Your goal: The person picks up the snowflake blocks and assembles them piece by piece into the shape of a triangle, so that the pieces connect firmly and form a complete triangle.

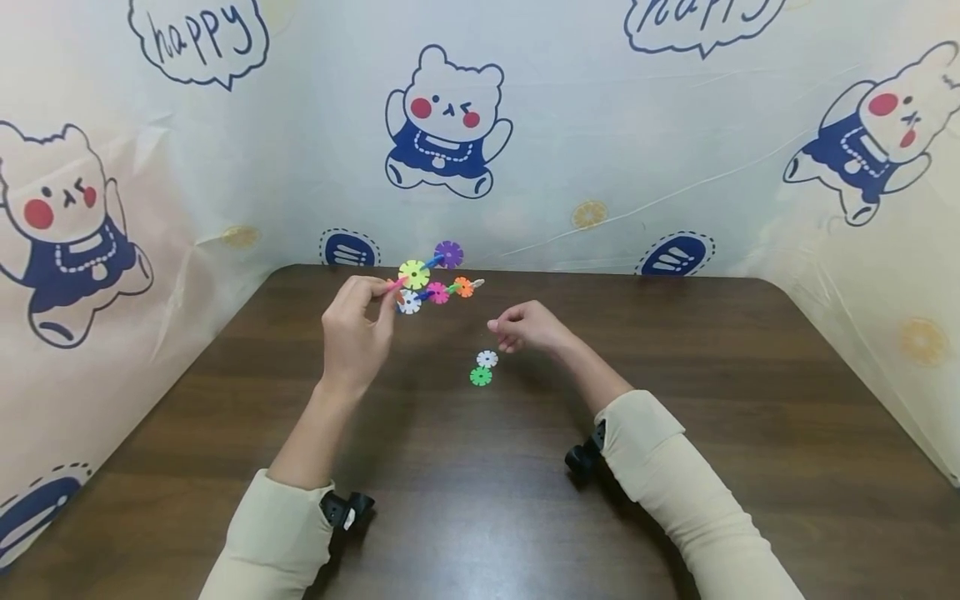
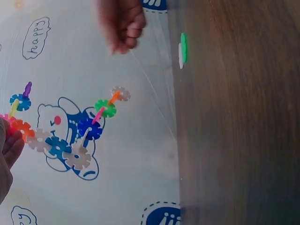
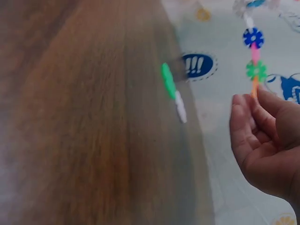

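Raised over the far side of the table, my left hand [image 1: 352, 333] pinches a chain of interlocking notched plastic discs [image 1: 413, 274] in yellow, purple, blue, white, pink and orange. In the left wrist view the chain [image 2: 77, 157] curves away from the fingertips, ending in a pale disc [image 2: 120, 93]. My right hand [image 1: 528, 327] hovers to the right, fingers loosely bent, apart from the chain; nothing shows between its fingertips in the right wrist view. Just below that hand lie a white disc [image 1: 487, 359] and a green disc [image 1: 481, 377], touching or overlapping on the table.
The brown wood-grain table [image 1: 480, 517] reaches back to a pale curtain [image 1: 555, 142] printed with bears and lettering. Both sleeves carry a black wrist camera, one on the left [image 1: 347, 509] and one on the right [image 1: 585, 454].
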The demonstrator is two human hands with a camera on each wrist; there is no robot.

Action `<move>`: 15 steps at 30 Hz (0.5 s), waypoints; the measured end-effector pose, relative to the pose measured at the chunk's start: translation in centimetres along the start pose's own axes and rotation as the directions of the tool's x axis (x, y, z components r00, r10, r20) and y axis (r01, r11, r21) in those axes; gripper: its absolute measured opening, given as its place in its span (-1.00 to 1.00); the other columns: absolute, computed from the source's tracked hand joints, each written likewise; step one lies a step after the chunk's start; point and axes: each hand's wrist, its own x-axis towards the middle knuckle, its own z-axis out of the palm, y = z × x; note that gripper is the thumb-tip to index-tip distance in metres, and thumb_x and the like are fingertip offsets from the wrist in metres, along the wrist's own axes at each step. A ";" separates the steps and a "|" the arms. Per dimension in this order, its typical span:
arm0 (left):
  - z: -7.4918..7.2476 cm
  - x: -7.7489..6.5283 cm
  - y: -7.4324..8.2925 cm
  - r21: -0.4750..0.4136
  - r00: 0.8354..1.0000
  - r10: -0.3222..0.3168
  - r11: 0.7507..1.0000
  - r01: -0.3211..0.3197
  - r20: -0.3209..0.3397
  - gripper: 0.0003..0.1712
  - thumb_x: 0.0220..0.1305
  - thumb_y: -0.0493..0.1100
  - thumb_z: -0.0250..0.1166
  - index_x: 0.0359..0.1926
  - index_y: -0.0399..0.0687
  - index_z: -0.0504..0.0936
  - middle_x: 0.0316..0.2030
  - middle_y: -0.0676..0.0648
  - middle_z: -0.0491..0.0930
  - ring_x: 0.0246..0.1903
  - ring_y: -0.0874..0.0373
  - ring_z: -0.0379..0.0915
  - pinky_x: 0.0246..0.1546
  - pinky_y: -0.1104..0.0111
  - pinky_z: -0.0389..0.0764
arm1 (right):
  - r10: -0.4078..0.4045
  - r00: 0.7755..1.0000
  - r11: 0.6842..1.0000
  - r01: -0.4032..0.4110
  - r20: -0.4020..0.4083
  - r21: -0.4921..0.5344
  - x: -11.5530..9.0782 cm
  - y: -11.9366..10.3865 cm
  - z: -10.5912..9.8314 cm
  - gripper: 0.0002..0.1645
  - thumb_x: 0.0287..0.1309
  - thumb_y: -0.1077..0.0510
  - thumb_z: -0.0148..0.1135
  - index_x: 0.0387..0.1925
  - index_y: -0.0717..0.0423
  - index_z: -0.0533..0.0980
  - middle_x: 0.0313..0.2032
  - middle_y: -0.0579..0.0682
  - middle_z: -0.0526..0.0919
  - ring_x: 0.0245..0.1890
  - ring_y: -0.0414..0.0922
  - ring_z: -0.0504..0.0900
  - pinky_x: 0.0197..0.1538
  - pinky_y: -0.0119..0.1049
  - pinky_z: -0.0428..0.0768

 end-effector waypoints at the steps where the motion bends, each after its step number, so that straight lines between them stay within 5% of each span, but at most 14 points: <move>1: -0.1 0.0 0.0 0.002 1.000 -0.003 1.000 0.003 0.000 -0.90 0.06 -0.46 0.31 -0.40 -0.43 0.53 -0.41 -0.26 0.56 -0.38 -0.01 0.50 -0.30 0.26 0.58 | 0.007 1.000 0.999 -0.006 0.014 -0.046 0.3 0.1 0.1 -0.65 0.17 0.14 0.23 -0.19 0.41 0.55 -0.40 0.15 0.63 -0.38 0.03 0.62 -0.15 -0.07 0.59; 8: -0.4 0.1 -0.2 0.005 1.000 -0.017 1.000 0.018 -0.014 -0.90 0.08 -0.43 0.31 -0.40 -0.44 0.54 -0.41 -0.26 0.56 -0.38 -0.01 0.50 -0.29 0.27 0.58 | 0.019 0.994 0.943 0.017 0.105 -0.334 2.0 0.7 0.8 -0.74 0.11 0.25 0.25 -0.13 0.22 0.59 -0.24 0.03 0.62 -0.28 -0.11 0.54 -0.11 -0.28 0.53; 15: -0.5 0.1 -0.4 0.001 1.000 -0.020 1.000 0.020 -0.020 -0.90 0.08 -0.43 0.31 -0.40 -0.44 0.54 -0.42 -0.26 0.56 -0.37 -0.01 0.50 -0.28 0.28 0.57 | 0.027 0.984 0.895 0.055 0.178 -0.442 3.0 1.1 1.6 -0.65 -0.03 0.34 0.33 -0.12 0.24 0.59 -0.28 0.01 0.62 -0.27 -0.14 0.48 -0.15 -0.37 0.45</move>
